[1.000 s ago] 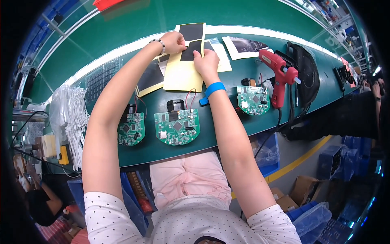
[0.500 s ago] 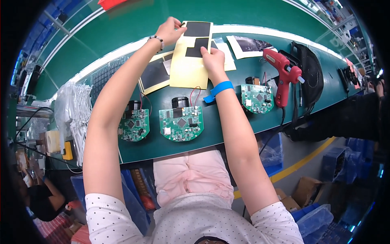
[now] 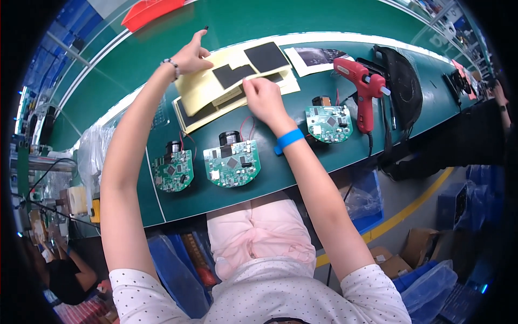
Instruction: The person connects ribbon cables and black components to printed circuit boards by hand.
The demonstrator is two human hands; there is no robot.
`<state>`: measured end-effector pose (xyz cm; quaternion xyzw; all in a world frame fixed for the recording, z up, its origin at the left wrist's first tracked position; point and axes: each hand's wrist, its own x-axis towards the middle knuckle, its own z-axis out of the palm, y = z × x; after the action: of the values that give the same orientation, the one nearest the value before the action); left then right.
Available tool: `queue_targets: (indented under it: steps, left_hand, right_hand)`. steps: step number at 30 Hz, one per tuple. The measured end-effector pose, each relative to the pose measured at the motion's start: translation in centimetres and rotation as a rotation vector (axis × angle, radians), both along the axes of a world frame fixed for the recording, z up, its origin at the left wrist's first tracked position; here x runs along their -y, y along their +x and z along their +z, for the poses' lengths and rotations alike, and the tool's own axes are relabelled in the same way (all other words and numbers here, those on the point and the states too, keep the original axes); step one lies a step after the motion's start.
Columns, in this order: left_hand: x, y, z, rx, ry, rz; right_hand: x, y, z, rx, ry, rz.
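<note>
My left hand (image 3: 191, 57) is beyond the sheets at the left, index finger stretched out. A small black piece (image 3: 206, 27) sits at that fingertip; how it is held is too small to tell. My right hand (image 3: 264, 98), a blue band at its wrist, is closed at the near edge of a yellow backing sheet (image 3: 197, 89) with black adhesive pieces (image 3: 267, 57). This sheet lies bent and tilted over other yellow-and-black sheets (image 3: 291, 86). Nearer me are three green circuit boards (image 3: 232, 163), (image 3: 172, 170), (image 3: 329, 123) with black or brown round parts and red wires.
To the right lie a red glue gun (image 3: 353, 81) with its cord, a black pouch (image 3: 404, 89) and a printed photo sheet (image 3: 315, 58). Clear plastic bags (image 3: 94, 156) are at the left, a red bin (image 3: 154, 12) at the far left. Another person's arm (image 3: 501, 93) shows at far right.
My left hand has left the sheet's upper corner and moved left, carrying the small black piece. My right hand has brought the sheet down and turned it onto the other sheets.
</note>
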<state>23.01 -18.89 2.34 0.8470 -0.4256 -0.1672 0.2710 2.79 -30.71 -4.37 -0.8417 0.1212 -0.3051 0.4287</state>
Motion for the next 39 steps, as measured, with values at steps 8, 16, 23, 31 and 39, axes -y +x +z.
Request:
queue_targets:
  steps: [8,16,23,31,39]
  left_hand:
    - [1.6,0.4,-2.1,-0.106,0.337,-0.116]
    - [1.6,1.0,-2.1,0.033,0.234,0.061]
    - [0.8,1.6,-3.7,0.159,0.186,0.094]
    - [4.4,-7.1,3.0,0.314,-0.313,-0.129]
    - [10.0,-16.9,1.1,-0.137,-0.174,-0.456]
  right_hand:
    - [-1.1,-4.1,-1.7,-0.075,-0.362,0.098]
    - [-0.6,0.1,-2.4,-0.091,-0.376,0.174]
    - [-0.2,1.4,-2.4,-0.024,-0.252,0.156]
    - [0.2,-16.5,11.7,0.213,-0.277,-0.055]
    - [5.8,-17.5,4.9,-0.025,-0.235,-0.367]
